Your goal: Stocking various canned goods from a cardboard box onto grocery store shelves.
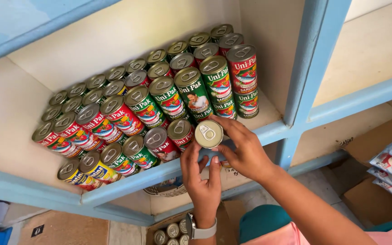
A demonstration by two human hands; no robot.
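Here, both hands, left hand point(203, 183) and right hand point(246, 152), clasp the rigid, probably heavy, smooth round metal pull-tab can point(208, 134) by its sidewall at the pale-blue shelf edge point(159, 172).

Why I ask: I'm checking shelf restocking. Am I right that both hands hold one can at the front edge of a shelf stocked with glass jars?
Not quite. The head view shows both the left hand and right hand on one can at the shelf's front edge, but the shelf holds stacked red and green tin cans, not glass jars.
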